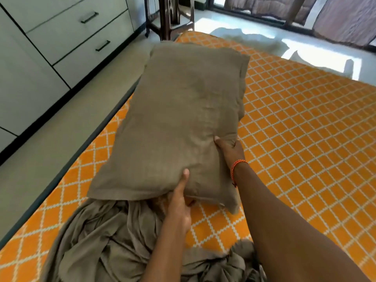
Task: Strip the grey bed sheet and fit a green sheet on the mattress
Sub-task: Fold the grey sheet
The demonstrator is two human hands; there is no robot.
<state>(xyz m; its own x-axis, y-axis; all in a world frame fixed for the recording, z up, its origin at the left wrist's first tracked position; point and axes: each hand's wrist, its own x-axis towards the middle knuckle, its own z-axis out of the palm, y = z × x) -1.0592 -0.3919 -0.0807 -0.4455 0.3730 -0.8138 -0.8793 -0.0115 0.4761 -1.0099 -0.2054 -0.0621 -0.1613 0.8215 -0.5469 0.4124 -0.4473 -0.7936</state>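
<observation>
A grey-brown pillow (179, 119) is held up over the orange, diamond-patterned mattress (295, 129). My left hand (181, 200) grips the pillow's near edge, thumb on top and fingers underneath. At the pillow's right side, my right hand (228, 149) pinches the cover; it wears an orange thread at the wrist. The grey bed sheet (105, 241) lies bunched in a heap on the mattress near me, below the pillow. No green sheet is in view.
White drawers with black handles (61, 37) line the left wall, with a strip of beige floor (50, 155) between them and the bed. A dark wooden chair (164, 17) stands past the far end. Brown cloths (335, 19) hang by the window at the back right.
</observation>
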